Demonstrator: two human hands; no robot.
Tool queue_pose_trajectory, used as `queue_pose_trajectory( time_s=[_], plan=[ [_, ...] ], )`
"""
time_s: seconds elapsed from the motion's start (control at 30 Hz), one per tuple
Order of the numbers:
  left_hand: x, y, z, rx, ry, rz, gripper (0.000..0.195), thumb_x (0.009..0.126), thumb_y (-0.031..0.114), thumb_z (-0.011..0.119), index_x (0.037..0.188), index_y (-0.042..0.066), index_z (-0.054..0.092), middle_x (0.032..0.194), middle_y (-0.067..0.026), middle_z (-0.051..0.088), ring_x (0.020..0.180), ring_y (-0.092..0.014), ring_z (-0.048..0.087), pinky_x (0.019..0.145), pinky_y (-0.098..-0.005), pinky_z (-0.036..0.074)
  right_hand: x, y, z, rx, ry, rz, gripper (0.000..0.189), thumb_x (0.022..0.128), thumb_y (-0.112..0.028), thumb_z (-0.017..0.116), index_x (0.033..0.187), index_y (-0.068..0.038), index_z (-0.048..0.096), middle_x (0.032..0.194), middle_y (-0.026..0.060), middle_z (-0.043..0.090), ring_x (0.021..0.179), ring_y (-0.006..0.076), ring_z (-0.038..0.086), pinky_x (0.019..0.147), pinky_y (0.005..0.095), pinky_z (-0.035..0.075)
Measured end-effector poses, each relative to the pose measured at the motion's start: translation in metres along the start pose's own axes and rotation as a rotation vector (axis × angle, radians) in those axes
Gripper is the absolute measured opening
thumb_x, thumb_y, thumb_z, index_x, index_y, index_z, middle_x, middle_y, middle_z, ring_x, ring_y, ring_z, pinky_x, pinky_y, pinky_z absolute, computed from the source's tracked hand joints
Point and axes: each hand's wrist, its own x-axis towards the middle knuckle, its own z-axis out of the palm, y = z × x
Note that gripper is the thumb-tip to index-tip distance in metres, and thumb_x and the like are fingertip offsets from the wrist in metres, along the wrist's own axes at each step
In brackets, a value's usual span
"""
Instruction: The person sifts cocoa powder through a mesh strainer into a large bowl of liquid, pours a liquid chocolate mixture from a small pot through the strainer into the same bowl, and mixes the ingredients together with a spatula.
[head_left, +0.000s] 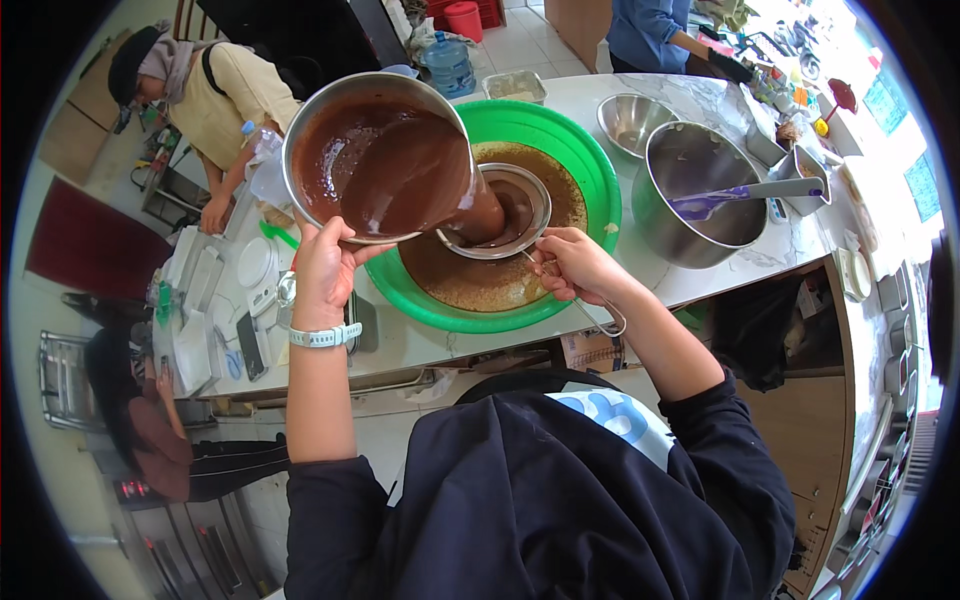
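My left hand (328, 264) grips the near rim and wall of a metal bowl (446, 105), which is tilted to the right. Glossy brown chocolate-like liquid (405, 165) runs from its lip in a thick stream. The stream falls into a round metal strainer (541, 196), whose wire handle is held in my right hand (574, 266). Beneath the strainer stands a wide green plastic basin (600, 180). A brown and yellowish mixture (480, 289) covers the basin's bottom; the strainer and the tilted bowl hide part of it.
Right of the basin stand a deep metal pot (660, 232) with a purple-and-grey spatula (742, 193) across it and a shallow metal bowl (630, 124). At left are a kitchen scale (262, 296), a phone (250, 345) and scissors (234, 361). Several people work around the counter (442, 349).
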Motion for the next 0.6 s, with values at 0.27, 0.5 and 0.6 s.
queue_pose_trajectory(
  time_s=[0.27, 0.5, 0.6],
  plan=[
    [0.007, -0.003, 0.001, 0.035, -0.003, 0.016, 0.041, 0.076, -0.005, 0.038, 0.115, 0.000, 0.029, 0.107, -0.0189, 0.049, 0.087, -0.037, 0.062, 0.068, -0.0465, 0.060, -0.003, 0.000, 0.005, 0.000, 0.026, -0.011, 0.014, 0.091, -0.009, 0.036, 0.084, 0.001, 0.042, 0.072, 0.0080, 0.048, 0.046, 0.0108, 0.043, 0.034, 0.0246, 0.033],
    [0.005, -0.002, 0.017, 0.125, 0.002, 0.109, 0.006, 0.085, 0.001, 0.038, 0.088, -0.004, 0.038, 0.101, -0.0245, 0.055, 0.086, -0.038, 0.063, 0.070, -0.0462, 0.060, -0.005, 0.000, 0.003, -0.024, 0.006, -0.023, 0.015, 0.091, -0.009, 0.035, 0.083, 0.001, 0.042, 0.072, 0.0074, 0.048, 0.047, 0.0103, 0.043, 0.034, 0.0240, 0.033],
    [0.006, -0.001, 0.022, 0.138, -0.001, 0.128, 0.011, 0.083, 0.000, 0.038, 0.093, -0.004, 0.036, 0.101, -0.0237, 0.055, 0.086, -0.037, 0.063, 0.069, -0.0450, 0.060, -0.004, 0.001, 0.002, -0.047, -0.001, -0.008, 0.015, 0.091, -0.009, 0.035, 0.083, 0.001, 0.042, 0.070, 0.0072, 0.048, 0.046, 0.0101, 0.042, 0.034, 0.0241, 0.033]
  ],
)
